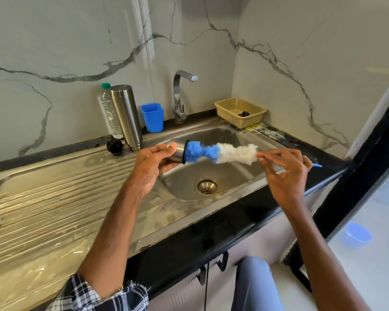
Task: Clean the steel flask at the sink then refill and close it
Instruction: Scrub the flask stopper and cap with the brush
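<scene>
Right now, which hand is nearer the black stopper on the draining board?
Left. The left hand, gripping the steel cup, sits just right of the black stopper; the right hand, pinching the brush, is farther, over the sink's right side.

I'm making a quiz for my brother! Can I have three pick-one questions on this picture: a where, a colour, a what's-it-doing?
1. Where is the black stopper? A in the basket. B on the draining board. C in the sink.
2. The brush bristles are: A red. B blue and white. C green.
3. The left hand is: A empty. B gripping a steel cup. C turning the tap.
Answers: B, it lies beside the steel flask; B, blue by the cup, white by the right hand; B, it is curled round the cup.
</scene>
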Available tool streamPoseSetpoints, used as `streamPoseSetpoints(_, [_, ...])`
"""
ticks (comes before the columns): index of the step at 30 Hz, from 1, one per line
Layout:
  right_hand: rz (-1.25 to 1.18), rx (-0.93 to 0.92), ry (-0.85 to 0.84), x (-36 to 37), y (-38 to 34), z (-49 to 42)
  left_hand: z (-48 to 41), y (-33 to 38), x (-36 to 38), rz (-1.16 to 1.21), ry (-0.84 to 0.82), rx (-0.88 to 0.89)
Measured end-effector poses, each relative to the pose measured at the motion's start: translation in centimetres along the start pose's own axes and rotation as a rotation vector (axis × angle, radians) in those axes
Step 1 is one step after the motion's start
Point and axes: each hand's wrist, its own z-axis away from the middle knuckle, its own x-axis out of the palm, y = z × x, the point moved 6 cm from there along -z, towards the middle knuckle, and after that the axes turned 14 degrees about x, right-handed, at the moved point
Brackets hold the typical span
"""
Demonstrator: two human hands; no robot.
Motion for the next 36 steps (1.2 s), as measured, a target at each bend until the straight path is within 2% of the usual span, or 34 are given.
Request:
streamPoseSetpoints(5, [0.046, -0.071, 0.022, -0.4, -0.6, 0.1, 0.0, -0.3, 0.0, -0.007, -0.008, -0.003])
streamPoseSetpoints(8, [0.01, 0.015, 0.085, -1.6, 0.1, -0.3, -0.2, -0.4, -0.4, 0.023, 0.012, -0.012])
streamPoseSetpoints(11, [0.051, -0.095, -0.002, -0.2, -1.2, 0.6, -0.2, -0.4, -0.2, -0.008, 0.002, -0.003])
streamPoseSetpoints(15, [0.019, 0.016, 0.041, -1.4, 0.5, -0.3, 0.2, -0.8, 0.4, -0.006, -0.022, -0.006])
streamPoseSetpoints(18, [0.055, -0.078, 0.007, -0.5, -0.6, 0.3, 0.0, -0.6, 0.2, -0.01, -0.015, -0.011])
streamPoseSetpoints(22, [-0.002, 0.033, 0.025, -0.6, -0.1, 0.0, 0.1, -0.7, 0.3, 0.001, -0.002, -0.012])
streamPoseSetpoints(25, [0.036, -0.059, -0.026, 0.5, -1.2, 0.6, -0.1, -0.4, -0.3, 0.009, 0.019, -0.004])
streamPoseSetpoints(28, [-0.005, 0.049, -0.001, -0.2, -0.1, 0.1, 0.1, -0.3, -0.1, 0.01, 0.007, 0.002])
streamPoseSetpoints(32, [0.033, -0.037, -0.041, 0.0, -0.7, 0.2, 0.0, -0.6, 0.0, 0.0, 0.006, 0.003])
streamPoseSetpoints(36, [-0.004, 0.011, 0.004, -0.8, -0.8, -0.2, 0.0, -0.6, -0.1, 0.016, 0.016, 0.007])
